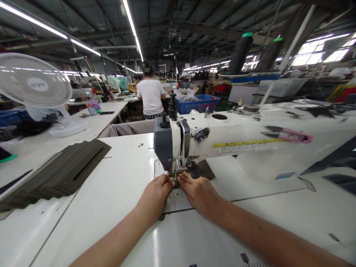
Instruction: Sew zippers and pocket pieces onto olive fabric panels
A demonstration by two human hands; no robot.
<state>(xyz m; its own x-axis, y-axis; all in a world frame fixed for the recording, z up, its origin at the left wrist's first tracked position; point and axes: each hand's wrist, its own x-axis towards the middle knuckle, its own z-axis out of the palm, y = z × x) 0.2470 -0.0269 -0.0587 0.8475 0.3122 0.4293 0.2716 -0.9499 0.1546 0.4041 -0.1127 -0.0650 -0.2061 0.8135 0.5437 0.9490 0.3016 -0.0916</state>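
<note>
A white sewing machine [236, 135] stands in front of me, its needle and presser foot low over the plate. Right at the presser foot, my left hand [158, 193] is closed, fingertips pinching the near left edge of a small dark olive fabric piece [175, 182]. My right hand [200, 191] faces it from the other side, fingers closed on the same piece. The fingertips nearly meet, and most of the piece between them is hidden. Behind the right fingers, a flat olive panel [207, 170] lies on the machine bed.
A stack of olive fabric panels [63, 174] lies on the left. Beyond it are a white fan [36, 87] and a phone [107, 112]. Pink-handled snips [297, 135] rest on the machine arm. A blue crate [198, 105] and a person in a white shirt [151, 96] are farther back.
</note>
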